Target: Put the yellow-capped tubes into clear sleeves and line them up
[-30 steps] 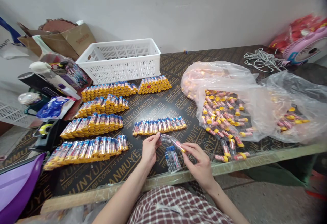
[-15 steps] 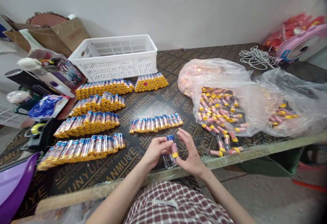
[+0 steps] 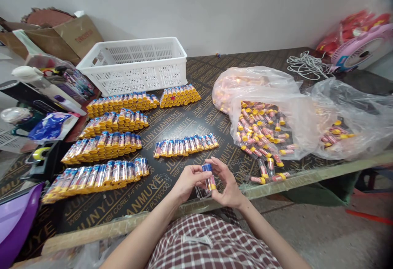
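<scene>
Near the table's front edge, my left hand [image 3: 190, 183] pinches a small tube [image 3: 210, 179] with a blue top and yellow base. Clear plastic pieces show under that hand. My right hand [image 3: 225, 185] curves around the tube's right side, thumb and fingers apart; whether it touches the tube is hard to tell. Just beyond the hands lies a short row of blue-and-yellow tubes [image 3: 186, 145]. More tubes [image 3: 98, 177] are stacked in several rows at the left. On the right, an open plastic bag [image 3: 302, 125] holds yellow-capped tubes, with several loose [image 3: 263, 168] in front of it.
A white basket [image 3: 135, 72] stands at the back. Left are a tape dispenser [image 3: 46, 162], bottles [image 3: 39, 82], a cardboard box [image 3: 80, 37] and a purple container [image 3: 20, 224]. A coiled cable [image 3: 307, 65] and pink fan [image 3: 362, 50] are at the back right.
The view has shifted slightly. The tube has turned a little between my hands, and my right hand's fingers have come closer to its blue top.
</scene>
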Tool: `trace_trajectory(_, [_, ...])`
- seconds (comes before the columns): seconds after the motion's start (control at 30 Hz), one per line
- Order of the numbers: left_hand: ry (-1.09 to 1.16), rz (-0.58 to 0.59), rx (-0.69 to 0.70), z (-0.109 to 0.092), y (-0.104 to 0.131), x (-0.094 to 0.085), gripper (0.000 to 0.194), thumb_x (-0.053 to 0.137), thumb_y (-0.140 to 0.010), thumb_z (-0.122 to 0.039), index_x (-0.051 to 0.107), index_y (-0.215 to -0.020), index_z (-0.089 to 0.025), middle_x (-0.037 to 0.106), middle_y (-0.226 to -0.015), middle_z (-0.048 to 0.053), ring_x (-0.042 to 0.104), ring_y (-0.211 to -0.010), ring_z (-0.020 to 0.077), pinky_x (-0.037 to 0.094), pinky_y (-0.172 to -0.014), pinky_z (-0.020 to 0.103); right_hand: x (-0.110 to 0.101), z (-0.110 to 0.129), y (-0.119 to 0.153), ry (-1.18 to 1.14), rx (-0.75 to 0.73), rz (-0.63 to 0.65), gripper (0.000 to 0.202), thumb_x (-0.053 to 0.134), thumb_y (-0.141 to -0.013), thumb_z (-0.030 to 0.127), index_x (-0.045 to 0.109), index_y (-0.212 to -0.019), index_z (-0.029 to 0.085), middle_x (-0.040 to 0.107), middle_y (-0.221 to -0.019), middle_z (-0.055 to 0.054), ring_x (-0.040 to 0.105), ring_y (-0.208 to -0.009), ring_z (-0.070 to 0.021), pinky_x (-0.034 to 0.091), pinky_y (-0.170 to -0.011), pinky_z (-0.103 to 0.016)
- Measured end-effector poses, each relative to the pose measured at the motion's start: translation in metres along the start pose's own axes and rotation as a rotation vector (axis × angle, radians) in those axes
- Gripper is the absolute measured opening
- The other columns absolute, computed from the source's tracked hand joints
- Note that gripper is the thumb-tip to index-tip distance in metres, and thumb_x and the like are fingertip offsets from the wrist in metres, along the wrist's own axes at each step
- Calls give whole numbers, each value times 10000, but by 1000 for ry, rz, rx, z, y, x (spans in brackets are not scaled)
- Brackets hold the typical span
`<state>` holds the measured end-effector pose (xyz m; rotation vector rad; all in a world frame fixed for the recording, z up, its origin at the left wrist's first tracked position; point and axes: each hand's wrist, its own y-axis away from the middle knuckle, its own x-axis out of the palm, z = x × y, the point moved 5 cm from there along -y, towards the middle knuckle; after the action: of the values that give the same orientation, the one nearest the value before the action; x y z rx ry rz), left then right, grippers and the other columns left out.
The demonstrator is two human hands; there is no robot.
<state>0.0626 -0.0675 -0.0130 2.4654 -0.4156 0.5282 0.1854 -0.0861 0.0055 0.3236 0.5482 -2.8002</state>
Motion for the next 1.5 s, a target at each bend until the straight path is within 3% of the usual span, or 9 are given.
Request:
trace_trajectory(0.53, [7, -21, 21, 0, -2, 4, 339, 802, -572, -357, 645, -719, -95, 646, -655, 36, 587, -554, 118, 473, -546, 235, -2, 0, -3, -21, -16, -28, 841, 499, -607, 55, 259, -1392, 240, 444, -1362, -102, 494, -1214, -250, 436, -1017, -412])
trace_trajectory(0.67, [-91, -42, 97, -13, -8, 5, 279, 753, -622, -343, 654, -739, -110, 652, -658, 33, 577, -562, 120, 461, -576, 242, -7, 2, -6, 14, 2, 1, 875, 522, -654, 87, 154, -1428, 260, 285, -1471, -101, 429, -1270, -252, 394, -1049, -428])
trace_trajectory(0.77, [-367, -117, 287, -43, -26, 2, 194, 677, -681, -311, 637, -660, -122, 648, -628, 35, 573, -579, 134, 436, -604, 243, -20, -1, -8, 85, 9, -45, 916, 550, -690, 139, 57, -1451, 274, 87, -1534, -81, 333, -1330, -268, 318, -1090, -469])
trace_trajectory(0.9, [-902, -397, 434, -81, -67, -6, 221, 641, -680, -251, 628, -871, -142, 650, -655, 23, 587, -628, 172, 412, -610, 253, -45, -12, -3, 164, 60, -206, 847, 535, -753, 163, 71, -1449, 296, 150, -1516, -80, 378, -1295, -253, 341, -1064, -480])
trace_trajectory(1.0, [-1292, -499, 403, -91, -97, -5, 392, 624, -715, -294, 551, -1081, -175, 681, -775, 51, 626, -760, 224, 423, -678, 286, -62, -19, 2, 270, 119, -272, 750, 540, -789, 185, 174, -1433, 302, 238, -1482, -87, 443, -1234, -242, 395, -1016, -461])
trace_trajectory(1.13, [-1598, -505, 312, -86, -116, 1, 368, 581, -775, -321, 520, -1110, -183, 686, -902, 101, 633, -855, 264, 425, -707, 313, -84, -26, 11, 476, 161, -305, 526, 533, -815, 230, 415, -1326, 277, 330, -1431, -79, 415, -1255, -259, 422, -980, -451])
trace_trajectory(1.33, [-1625, -497, 566, -78, -77, 12, 239, 519, -851, -368, 583, -997, -191, 652, -968, 85, 596, -918, 221, 403, -747, 284, -128, -52, 16, 845, 135, -377, 305, 533, -828, 304, 611, -1102, 196, 602, -1117, -106, 530, -1078, -262, 404, -964, -459])
trace_trajectory(1.4, [-1643, -393, 518, -61, -58, 7, 267, 490, -864, -424, 624, -852, -193, 655, -864, 76, 604, -841, 214, 396, -706, 283, -139, -66, 11, 948, 166, -344, 302, 526, -836, 324, 617, -1085, 180, 641, -1036, -106, 551, -1007, -269, 425, -915, -449])
trace_trajectory(1.5, [-1700, -222, 287, -25, -36, -14, 273, 617, -774, -441, 641, -715, -176, 649, -761, 82, 606, -733, 228, 376, -630, 290, -144, -82, 0, 1045, 226, -257, 338, 537, -840, 315, 588, -1135, 160, 647, -970, -107, 561, -924, -270, 449, -833, -410])
